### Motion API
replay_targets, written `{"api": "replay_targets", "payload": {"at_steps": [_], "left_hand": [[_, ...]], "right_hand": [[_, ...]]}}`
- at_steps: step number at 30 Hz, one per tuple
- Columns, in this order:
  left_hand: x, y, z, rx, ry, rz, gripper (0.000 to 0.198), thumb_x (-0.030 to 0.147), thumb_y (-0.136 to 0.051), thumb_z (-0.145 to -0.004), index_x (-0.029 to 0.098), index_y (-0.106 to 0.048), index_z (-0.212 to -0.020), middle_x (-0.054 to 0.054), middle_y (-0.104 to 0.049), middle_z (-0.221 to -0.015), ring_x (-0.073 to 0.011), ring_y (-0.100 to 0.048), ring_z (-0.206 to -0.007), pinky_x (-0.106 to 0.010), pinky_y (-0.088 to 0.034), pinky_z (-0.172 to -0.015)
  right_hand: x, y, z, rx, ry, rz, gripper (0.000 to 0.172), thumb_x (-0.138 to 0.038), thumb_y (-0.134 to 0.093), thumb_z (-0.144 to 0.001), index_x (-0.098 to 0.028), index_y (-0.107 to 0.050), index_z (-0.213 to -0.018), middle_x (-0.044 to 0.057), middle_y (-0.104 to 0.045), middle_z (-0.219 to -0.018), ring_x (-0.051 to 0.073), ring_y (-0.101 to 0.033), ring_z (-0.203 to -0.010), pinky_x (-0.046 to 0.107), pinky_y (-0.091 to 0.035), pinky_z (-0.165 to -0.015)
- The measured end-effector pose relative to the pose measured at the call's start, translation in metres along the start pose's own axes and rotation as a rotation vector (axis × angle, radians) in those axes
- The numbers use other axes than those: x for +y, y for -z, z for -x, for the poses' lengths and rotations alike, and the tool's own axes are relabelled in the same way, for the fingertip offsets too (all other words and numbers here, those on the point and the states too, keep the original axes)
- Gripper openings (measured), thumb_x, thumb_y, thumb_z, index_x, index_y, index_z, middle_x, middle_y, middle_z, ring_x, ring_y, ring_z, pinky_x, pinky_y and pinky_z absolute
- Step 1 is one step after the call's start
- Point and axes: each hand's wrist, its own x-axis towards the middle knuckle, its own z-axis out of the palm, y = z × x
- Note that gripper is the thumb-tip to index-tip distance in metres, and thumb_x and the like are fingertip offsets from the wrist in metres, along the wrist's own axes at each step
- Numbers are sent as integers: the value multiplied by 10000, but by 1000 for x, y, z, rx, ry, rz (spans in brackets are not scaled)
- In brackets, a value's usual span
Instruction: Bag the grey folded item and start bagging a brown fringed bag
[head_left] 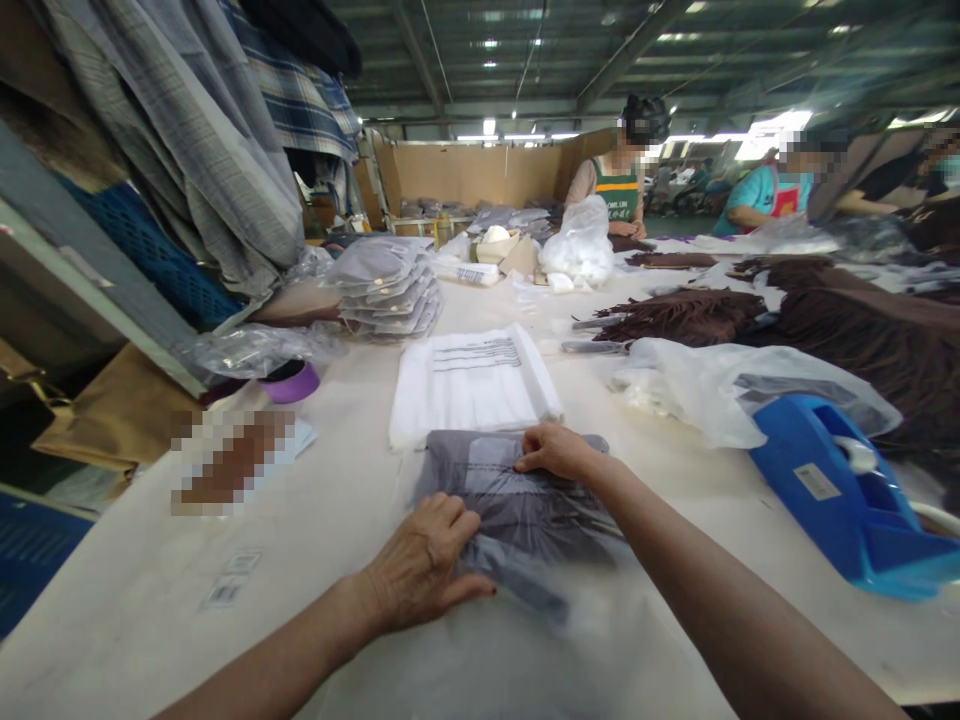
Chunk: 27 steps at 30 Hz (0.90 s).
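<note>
A clear plastic bag (510, 510) with a dark, folded piece of cloth inside lies flat on the table in front of me. Pale printing shows through near its top. My left hand (431, 560) rests on the bag's lower left side, thumb stretched out and apart from the bent fingers. At the upper right of the bag, my right hand (559, 452) has its fingers curled together on the plastic. Just beyond the bag is a pile of flat white plastic bags (472, 385) with printed lines.
A blue tape dispenser (840, 490) stands at the right, near crumpled clear plastic (697, 385) and brown fringed cloth (847, 330). Packed grey bundles (386, 285) are stacked at back left, behind a purple tape roll (292, 383). Two co-workers (619, 190) stand across the table.
</note>
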Motion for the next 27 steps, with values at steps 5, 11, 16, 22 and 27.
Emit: {"api": "replay_targets", "payload": {"at_steps": [5, 11, 16, 22, 27], "left_hand": [[0, -7, -1, 29, 9, -98, 295, 460, -535, -841, 168, -506, -869, -65, -512, -875, -253, -457, -822, -404, -379, -726], [13, -18, -3, 111, 16, -231, 253, 416, -530, -848, 165, -520, -880, -71, -522, -848, -268, -472, -798, -405, -378, -693], [22, -22, -12, 149, -114, -240, 224, 359, -574, -831, 163, -518, -924, -72, -527, -855, -265, -481, -797, -398, -392, -685], [26, -19, -27, 112, 11, -140, 178, 349, -568, -835, 177, -525, -816, -65, -537, -822, -259, -506, -784, -389, -431, -667], [-10, -13, 15, 332, -169, -20, 333, 219, -470, -885, 184, -440, -1214, -114, -540, -1153, -261, -484, -1076, -420, -425, -895]], "right_hand": [[-1, -1, -1, 6, 3, -8, 249, -399, -632, -771, -155, -584, -792, -29, -561, -711, 109, -514, -636, 278, -424, -633], [-2, -6, 17, 178, 73, -51, 183, -335, -679, -725, -169, -612, -759, 18, -591, -832, 144, -544, -767, 266, -403, -694], [19, -6, 56, 407, 122, -113, 111, -297, -600, -799, -203, -610, -855, 21, -579, -944, 133, -545, -862, 243, -410, -781], [82, -15, 133, 687, 112, -92, 143, -283, -461, -883, -214, -569, -948, 56, -595, -965, 169, -572, -902, 296, -462, -805], [135, -61, 202, 845, 331, 311, 438, -173, -480, -865, -260, -430, -1292, 92, -586, -1111, 194, -570, -1007, 310, -490, -835]]}}
